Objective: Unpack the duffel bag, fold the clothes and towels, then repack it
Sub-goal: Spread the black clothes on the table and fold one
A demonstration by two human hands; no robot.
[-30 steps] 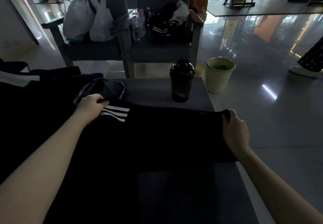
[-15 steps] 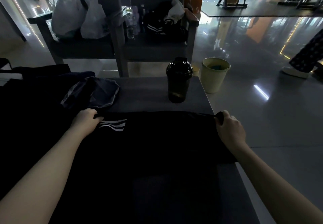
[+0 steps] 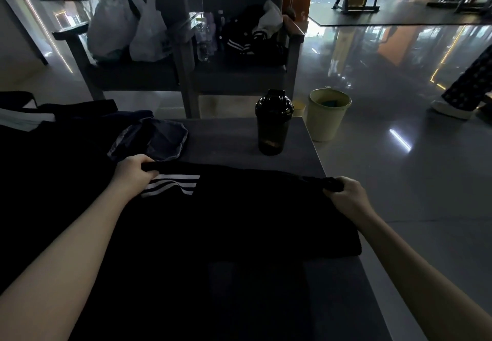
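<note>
A black garment with three white stripes (image 3: 239,215) lies spread across the grey table (image 3: 229,138). My left hand (image 3: 134,174) grips its far left edge just above the stripes. My right hand (image 3: 346,194) grips the far right corner, bunched in the fingers, at the table's right edge. A dark grey folded cloth (image 3: 154,139) lies just beyond my left hand. More black clothing with a white band (image 3: 29,125) is heaped at the far left; I cannot make out the duffel bag.
A black shaker bottle (image 3: 273,122) stands on the table's far right part. A pale bin (image 3: 328,113) sits on the floor beside it. Two dark chairs (image 3: 234,74) behind hold white plastic bags (image 3: 127,26), bottles and clothes. A person's leg (image 3: 468,85) is at the right.
Both hands have drawn the garment's far edge toward me and lifted it slightly. The striped part now lies folded under my left hand.
</note>
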